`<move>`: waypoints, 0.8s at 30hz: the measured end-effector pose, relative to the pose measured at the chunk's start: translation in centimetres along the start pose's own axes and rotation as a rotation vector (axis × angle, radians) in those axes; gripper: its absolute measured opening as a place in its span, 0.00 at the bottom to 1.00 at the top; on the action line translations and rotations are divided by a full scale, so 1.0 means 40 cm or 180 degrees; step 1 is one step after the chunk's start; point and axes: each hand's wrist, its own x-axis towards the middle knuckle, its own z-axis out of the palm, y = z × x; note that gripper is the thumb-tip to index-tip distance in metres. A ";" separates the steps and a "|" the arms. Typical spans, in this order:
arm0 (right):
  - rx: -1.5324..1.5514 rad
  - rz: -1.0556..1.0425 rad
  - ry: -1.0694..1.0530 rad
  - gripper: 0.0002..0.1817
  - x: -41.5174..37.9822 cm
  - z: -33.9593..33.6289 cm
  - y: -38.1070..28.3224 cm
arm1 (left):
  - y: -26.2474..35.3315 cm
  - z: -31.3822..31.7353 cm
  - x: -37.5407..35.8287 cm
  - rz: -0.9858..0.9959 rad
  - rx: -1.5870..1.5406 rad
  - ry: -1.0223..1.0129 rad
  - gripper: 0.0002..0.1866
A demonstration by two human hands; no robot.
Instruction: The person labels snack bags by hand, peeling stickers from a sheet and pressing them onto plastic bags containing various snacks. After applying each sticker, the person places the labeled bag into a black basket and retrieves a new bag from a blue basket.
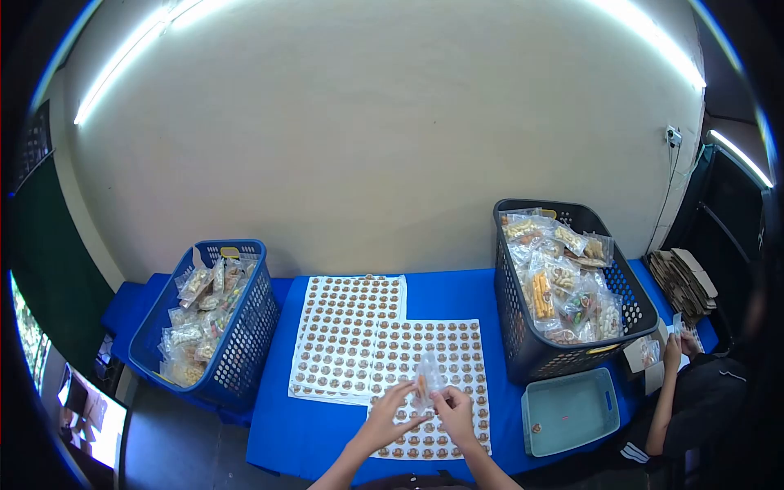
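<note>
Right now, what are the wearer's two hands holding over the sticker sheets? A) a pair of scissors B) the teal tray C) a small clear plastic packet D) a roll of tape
C: the left hand and right hand pinch a small clear plastic packet between them above the sticker sheets; the teal tray sits untouched to the right.

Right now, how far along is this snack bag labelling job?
Partly through, as far as I can tell. The blue basket on the left holds a modest pile of bags, possibly finished ones. In hand: left hand and right hand hold one clear bag over the sticker sheets. Left: the dark basket is heaped with bags, and the sheets look mostly full.
</note>
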 end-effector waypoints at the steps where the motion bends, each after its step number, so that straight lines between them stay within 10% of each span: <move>1: 0.0084 -0.0082 -0.0046 0.10 -0.002 0.010 0.006 | -0.001 0.019 0.004 0.0020 0.0077 0.0075 0.27; 12: -0.1614 -0.1381 0.0607 0.16 -0.025 0.008 -0.091 | -0.027 0.001 0.014 0.0030 0.0038 0.0582 0.06; 15: -0.2295 -0.1678 -0.0080 0.17 -0.019 -0.012 -0.122 | -0.041 0.009 -0.003 0.0051 -0.0098 0.0514 0.06; 24: -0.1458 -0.1656 -0.0747 0.09 -0.026 0.096 -0.127 | -0.036 -0.043 -0.024 0.0016 0.0530 0.1478 0.05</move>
